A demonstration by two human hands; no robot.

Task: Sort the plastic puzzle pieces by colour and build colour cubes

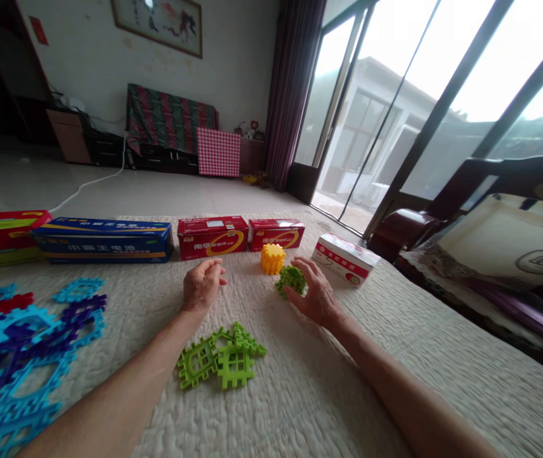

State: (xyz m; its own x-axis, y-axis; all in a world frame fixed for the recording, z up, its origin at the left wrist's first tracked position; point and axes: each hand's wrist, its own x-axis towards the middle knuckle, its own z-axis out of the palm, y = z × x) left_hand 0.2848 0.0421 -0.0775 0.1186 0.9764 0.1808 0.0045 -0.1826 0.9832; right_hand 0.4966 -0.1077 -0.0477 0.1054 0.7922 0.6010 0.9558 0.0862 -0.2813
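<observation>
Loosely, a green stack [292, 280] was flanked by the half-open right hand [296, 277] on a quilted cover [300, 394].
Behind it, a yellow stack [273, 259] and red boxes [213, 238] were seen, with a white-and-red box [346, 259] near the right hand and loose green pieces [236, 366] nearer the camera. The left hand [203, 283] was held curled, its grip not discernible; a firm grip by the right could not be confirmed. The green stack was bushy and toothed.

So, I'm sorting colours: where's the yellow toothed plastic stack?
Head view, centre: the yellow stack, left of the green plastic stack by the right hand, before a red cardboard box.
</observation>
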